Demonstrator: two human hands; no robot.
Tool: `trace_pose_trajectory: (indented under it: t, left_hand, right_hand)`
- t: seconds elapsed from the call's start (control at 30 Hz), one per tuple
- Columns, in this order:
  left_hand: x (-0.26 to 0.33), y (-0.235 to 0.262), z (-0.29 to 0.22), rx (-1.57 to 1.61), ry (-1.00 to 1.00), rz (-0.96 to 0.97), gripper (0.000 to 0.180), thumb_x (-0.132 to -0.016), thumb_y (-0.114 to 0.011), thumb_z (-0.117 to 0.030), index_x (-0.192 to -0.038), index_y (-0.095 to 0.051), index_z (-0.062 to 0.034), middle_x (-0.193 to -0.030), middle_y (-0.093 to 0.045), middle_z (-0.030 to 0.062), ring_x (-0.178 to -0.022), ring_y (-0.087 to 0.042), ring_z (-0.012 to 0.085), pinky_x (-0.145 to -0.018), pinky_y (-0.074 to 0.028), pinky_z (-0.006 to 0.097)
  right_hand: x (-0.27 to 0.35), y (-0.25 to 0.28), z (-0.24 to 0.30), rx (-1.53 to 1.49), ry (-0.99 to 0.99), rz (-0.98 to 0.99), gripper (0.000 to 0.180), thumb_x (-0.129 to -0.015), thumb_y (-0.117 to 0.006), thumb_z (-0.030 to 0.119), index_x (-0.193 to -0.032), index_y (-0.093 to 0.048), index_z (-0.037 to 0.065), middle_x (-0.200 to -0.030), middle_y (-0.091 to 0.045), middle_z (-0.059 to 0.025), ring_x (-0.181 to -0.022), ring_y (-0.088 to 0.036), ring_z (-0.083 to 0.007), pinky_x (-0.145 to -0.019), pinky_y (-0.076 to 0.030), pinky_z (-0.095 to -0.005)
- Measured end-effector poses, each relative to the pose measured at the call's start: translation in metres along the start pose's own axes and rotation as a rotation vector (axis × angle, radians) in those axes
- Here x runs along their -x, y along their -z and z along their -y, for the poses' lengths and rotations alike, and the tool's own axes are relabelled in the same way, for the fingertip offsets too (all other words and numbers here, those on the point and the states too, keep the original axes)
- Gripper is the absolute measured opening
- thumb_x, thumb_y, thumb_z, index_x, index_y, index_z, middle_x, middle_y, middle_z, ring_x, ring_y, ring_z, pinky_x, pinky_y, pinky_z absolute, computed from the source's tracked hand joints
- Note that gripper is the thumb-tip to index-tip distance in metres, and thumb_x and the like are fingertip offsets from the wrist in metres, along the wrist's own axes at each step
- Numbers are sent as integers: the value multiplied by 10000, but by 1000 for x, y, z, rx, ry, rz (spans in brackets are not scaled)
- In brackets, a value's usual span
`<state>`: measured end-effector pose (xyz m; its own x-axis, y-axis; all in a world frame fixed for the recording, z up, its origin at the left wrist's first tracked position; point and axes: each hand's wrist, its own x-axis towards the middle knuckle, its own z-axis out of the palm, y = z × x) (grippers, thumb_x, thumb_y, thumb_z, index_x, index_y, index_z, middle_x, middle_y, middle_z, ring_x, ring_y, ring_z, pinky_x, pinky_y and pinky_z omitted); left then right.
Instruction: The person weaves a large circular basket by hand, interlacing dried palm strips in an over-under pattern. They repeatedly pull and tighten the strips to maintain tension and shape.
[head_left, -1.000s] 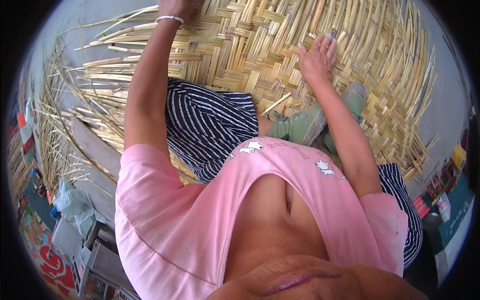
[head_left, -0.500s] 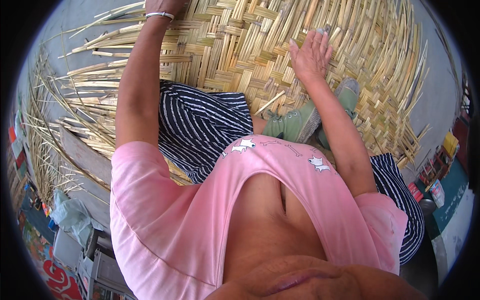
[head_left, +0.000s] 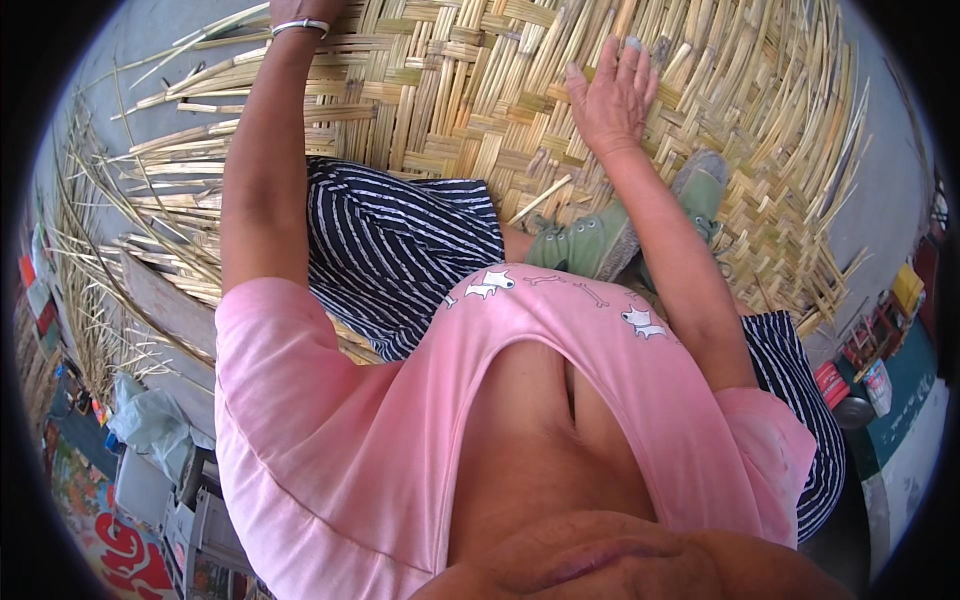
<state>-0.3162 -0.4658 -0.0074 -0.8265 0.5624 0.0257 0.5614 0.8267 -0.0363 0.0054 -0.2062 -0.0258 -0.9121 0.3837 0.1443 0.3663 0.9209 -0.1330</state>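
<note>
A large mat [head_left: 480,110] of woven split straw-coloured strips lies under both hands. My right hand [head_left: 614,105] rests palm down on it with the fingers stretched out, holding nothing. At the upper edge my left hand [head_left: 308,9], with a pale bracelet [head_left: 300,25] at the wrist, reaches to the mat's far left part. Its fingers fall outside the picture, so what they touch is hidden. Loose ends of strips [head_left: 180,105] fan out past the weave on the left. Between my hands and body a short cut strip [head_left: 540,199] lies on the weave.
My legs in striped cloth [head_left: 400,225] and green shoes [head_left: 580,245] are on the mat. A pile of thin loose strips [head_left: 85,290] lies at the left, near a plastic bag [head_left: 150,425]. At the right stand a black bowl [head_left: 853,412] and several small packages.
My left hand and forearm have shifted a little to the left. My right hand has slid slightly away from me over the mat, its fingers still spread.
</note>
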Motion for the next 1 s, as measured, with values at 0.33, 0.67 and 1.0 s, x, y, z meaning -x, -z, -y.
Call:
trace_pose_trajectory:
  t: [0.33,0.67,1.0]
  left_hand:
    - [-6,-11,6,-24,-116,-133,394,-945,-587,-424,-706,-727,-143,-742,-729,141,-683,-723,351,-640,-581,492]
    - [32,13,0,21,-21,-343,238,-951,-622,-337,-1097,-692,-163,-1258,-663,83,-1126,-636,307,-981,-479,456]
    - [87,6,-97,204,-153,106,626,-1029,-463,-467,-1550,-434,-122,-1668,-321,51,-1563,-234,249,-1240,-207,546]
  right_hand:
    - [1,1,6,-22,-69,39,866,-1006,-441,638,-1544,-344,-33,-1582,-337,-301,-1513,-237,-452,-1242,-117,-574]
    - [-5,1,8,-145,-182,63,814,-1013,-451,595,-1562,-346,3,-1630,-276,-286,-1553,-170,-425,-1264,-87,-552]
    - [-112,4,68,-649,23,-49,488,-905,-641,201,-1362,-581,41,-1289,-599,-234,-1216,-553,-410,-1050,-439,-495]
